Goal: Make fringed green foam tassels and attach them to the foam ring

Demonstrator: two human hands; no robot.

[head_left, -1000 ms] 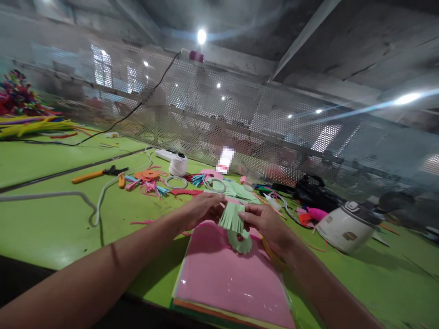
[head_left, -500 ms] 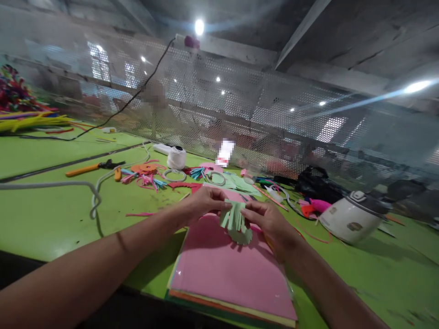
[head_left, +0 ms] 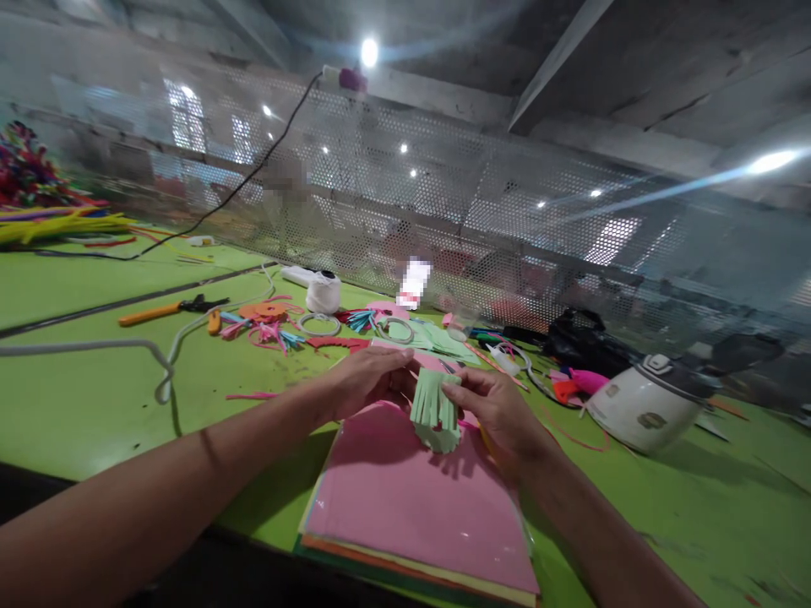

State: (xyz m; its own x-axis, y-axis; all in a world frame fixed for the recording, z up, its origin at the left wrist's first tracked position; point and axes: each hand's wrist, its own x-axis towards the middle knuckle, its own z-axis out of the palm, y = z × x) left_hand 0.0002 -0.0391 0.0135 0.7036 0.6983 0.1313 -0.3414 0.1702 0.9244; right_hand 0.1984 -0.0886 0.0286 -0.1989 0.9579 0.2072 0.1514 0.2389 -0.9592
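A pale green piece (head_left: 436,401), cut into strips like a fringe and with a rounded scalloped lower part, hangs above a stack of coloured sheets (head_left: 418,507) with pink on top. My right hand (head_left: 491,405) pinches its upper right side between thumb and fingers. Close by the piece's upper left, my left hand (head_left: 378,377) has its fingers bent together; whether they grip anything is hidden. More pale green pieces (head_left: 443,339) lie behind my hands.
On the green table are orange-handled pliers (head_left: 152,314), a white spool (head_left: 323,293), metal rings (head_left: 318,325) and coloured strips. A white kettle-like appliance (head_left: 646,405) and a black bag (head_left: 579,338) stand right. Behind rises a perforated metal screen (head_left: 367,203).
My left hand has shifted left, its thumb and fingers off the top edge of the green piece. The piece now faces more toward me, still in my right hand.
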